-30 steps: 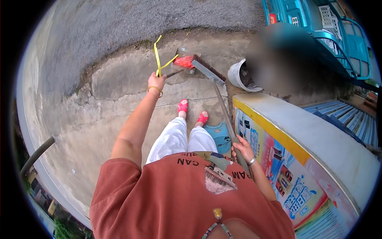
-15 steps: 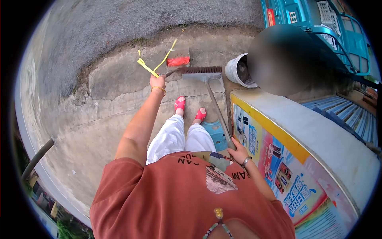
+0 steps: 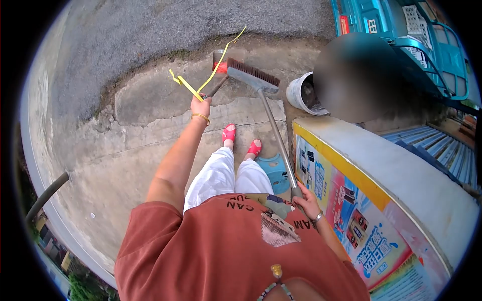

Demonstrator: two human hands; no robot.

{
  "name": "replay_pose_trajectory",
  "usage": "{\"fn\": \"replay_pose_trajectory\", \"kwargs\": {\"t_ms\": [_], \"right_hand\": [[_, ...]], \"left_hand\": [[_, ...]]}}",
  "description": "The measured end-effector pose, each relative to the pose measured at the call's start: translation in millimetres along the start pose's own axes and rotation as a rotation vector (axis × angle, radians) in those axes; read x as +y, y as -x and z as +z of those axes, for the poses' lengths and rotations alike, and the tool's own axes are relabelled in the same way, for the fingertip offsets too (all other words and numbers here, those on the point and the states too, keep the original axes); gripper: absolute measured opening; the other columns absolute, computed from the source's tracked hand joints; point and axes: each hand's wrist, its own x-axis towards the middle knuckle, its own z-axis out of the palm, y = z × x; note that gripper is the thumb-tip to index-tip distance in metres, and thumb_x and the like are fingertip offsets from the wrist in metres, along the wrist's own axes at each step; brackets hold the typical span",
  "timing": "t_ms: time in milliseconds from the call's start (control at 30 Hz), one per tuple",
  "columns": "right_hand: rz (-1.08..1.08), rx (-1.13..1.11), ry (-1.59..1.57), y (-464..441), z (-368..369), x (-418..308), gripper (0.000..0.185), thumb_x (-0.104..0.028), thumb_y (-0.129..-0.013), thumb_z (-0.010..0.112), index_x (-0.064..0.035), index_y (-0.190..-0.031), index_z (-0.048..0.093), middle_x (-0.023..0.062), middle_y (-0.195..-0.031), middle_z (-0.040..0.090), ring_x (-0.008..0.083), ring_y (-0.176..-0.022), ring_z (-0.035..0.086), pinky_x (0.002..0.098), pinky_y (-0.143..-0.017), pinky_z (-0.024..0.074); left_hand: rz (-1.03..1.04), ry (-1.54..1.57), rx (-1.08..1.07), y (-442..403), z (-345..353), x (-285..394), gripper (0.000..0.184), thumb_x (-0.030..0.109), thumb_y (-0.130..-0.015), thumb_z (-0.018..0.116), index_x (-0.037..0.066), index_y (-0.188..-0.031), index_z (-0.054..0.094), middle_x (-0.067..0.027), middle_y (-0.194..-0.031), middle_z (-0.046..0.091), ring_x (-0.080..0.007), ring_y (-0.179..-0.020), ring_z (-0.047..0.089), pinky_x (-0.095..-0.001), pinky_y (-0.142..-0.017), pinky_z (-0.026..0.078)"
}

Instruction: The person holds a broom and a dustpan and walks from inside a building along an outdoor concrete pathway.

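My left hand [image 3: 201, 106] is closed round the dark handle of a dustpan [image 3: 218, 56], together with a yellow strap [image 3: 190, 89] whose ends stick out past my fingers. Something red [image 3: 221, 67] lies in the dustpan, partly hidden by the broom head. My right hand [image 3: 307, 199] grips the grey pole of a broom [image 3: 275, 128] near its lower end in view. The broom head [image 3: 252, 79], with dark bristles, is tilted and lies at the dustpan's right side.
A white bucket [image 3: 300, 93] stands right of the broom head, beside a blurred dark area. A blue stool [image 3: 273, 170] is by my feet. On the right is a white-topped counter [image 3: 371, 155] with posters; a teal vehicle [image 3: 371, 17] is behind.
The broom head has swung left from near the bucket to the dustpan and now tilts over its edge. The dustpan has shifted slightly left and up, and the yellow strap has spread out.
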Motion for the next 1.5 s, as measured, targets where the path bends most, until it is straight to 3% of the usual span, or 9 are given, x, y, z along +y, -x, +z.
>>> {"fn": "replay_pose_trajectory", "kwargs": {"t_ms": [100,400,433,700,1000,1033,1167,1400,1500], "right_hand": [[0.041,-0.058,-0.114,-15,2,-17,0.059,-0.009,-0.084,0.049,-0.0082,-0.135,0.021,0.0079,-0.074,0.053,0.0143,-0.050,0.051,0.0255,-0.044,0.0418],[0.316,-0.063,-0.590,-43,-13,-27,0.054,-0.016,-0.085,0.047,-0.0106,-0.133,0.021,0.0098,-0.078,0.051,0.0147,-0.053,0.046,0.0266,-0.044,0.0390],[0.312,-0.058,-0.554,-37,-14,-21,0.055,-0.015,-0.085,0.047,-0.0108,-0.133,0.020,0.0099,-0.078,0.052,0.0147,-0.052,0.047,0.0267,-0.043,0.0391],[0.208,-0.022,-0.263,-6,-23,-19,0.058,-0.012,-0.086,0.044,-0.0057,-0.136,0.015,0.0123,-0.080,0.051,0.0151,-0.053,0.046,0.0238,-0.048,0.0395],[0.196,-0.124,-0.678,-8,-21,-53,0.051,-0.014,-0.088,0.040,-0.0180,-0.135,0.022,0.0111,-0.083,0.050,0.0135,-0.052,0.046,0.0270,-0.043,0.0388],[0.184,-0.150,-0.678,-16,-18,-58,0.038,-0.016,-0.088,0.040,-0.0159,-0.126,0.032,0.0098,-0.082,0.050,0.0129,-0.053,0.045,0.0257,-0.043,0.0374],[0.270,-0.166,-0.676,-43,-17,-81,0.016,-0.018,-0.089,0.040,-0.0137,-0.104,0.039,0.0073,-0.080,0.049,0.0116,-0.051,0.041,0.0240,-0.042,0.0341],[0.454,-0.179,-0.861,-19,-53,-30,0.016,-0.018,-0.088,0.042,-0.0122,-0.103,0.039,0.0073,-0.080,0.047,0.0106,-0.053,0.041,0.0230,-0.042,0.0345],[0.481,-0.087,-0.931,-5,-52,-7,0.018,-0.017,-0.087,0.045,-0.0106,-0.102,0.038,0.0080,-0.080,0.046,0.0109,-0.053,0.041,0.0233,-0.042,0.0360]], "left_hand": [[-0.086,0.091,-0.002,16,0,26,0.019,0.007,-0.066,0.062,0.005,-0.083,0.053,-0.0046,-0.073,0.057,-0.0138,-0.064,0.053,-0.0266,-0.060,0.043],[-0.171,0.405,-0.052,37,6,75,0.019,0.003,-0.073,0.058,0.006,-0.088,0.046,-0.0050,-0.076,0.057,-0.0088,-0.038,0.039,-0.0237,-0.030,0.030],[-0.208,0.368,-0.071,37,5,80,0.019,0.002,-0.074,0.056,0.003,-0.090,0.046,-0.0080,-0.086,0.059,-0.0088,-0.038,0.039,-0.0230,-0.030,0.029],[-0.168,0.374,-0.085,39,22,80,0.016,0.002,-0.075,0.056,0.004,-0.088,0.046,-0.0079,-0.090,0.059,-0.0091,-0.038,0.040,-0.0231,-0.030,0.029],[-0.161,0.258,-0.096,56,34,76,0.018,0.004,-0.075,0.058,0.005,-0.089,0.047,-0.0064,-0.086,0.059,-0.0082,-0.039,0.040,-0.0226,-0.031,0.029],[-0.153,0.253,-0.097,58,33,77,0.019,0.004,-0.075,0.058,0.006,-0.089,0.047,-0.0063,-0.087,0.059,-0.0080,-0.039,0.040,-0.0225,-0.031,0.029],[-0.175,0.302,-0.099,63,24,85,0.021,0.004,-0.074,0.057,0.007,-0.092,0.045,-0.0061,-0.089,0.059,-0.0075,-0.040,0.040,-0.0219,-0.031,0.029],[-0.217,0.518,-0.004,45,-3,84,0.021,0.001,-0.073,0.057,0.007,-0.088,0.044,-0.0072,-0.083,0.059,-0.0092,-0.037,0.039,-0.0227,-0.029,0.030],[-0.228,0.525,0.000,45,-12,77,0.022,0.000,-0.073,0.057,0.008,-0.088,0.044,-0.0081,-0.092,0.060,-0.0096,-0.038,0.040,-0.0230,-0.029,0.030]]}}
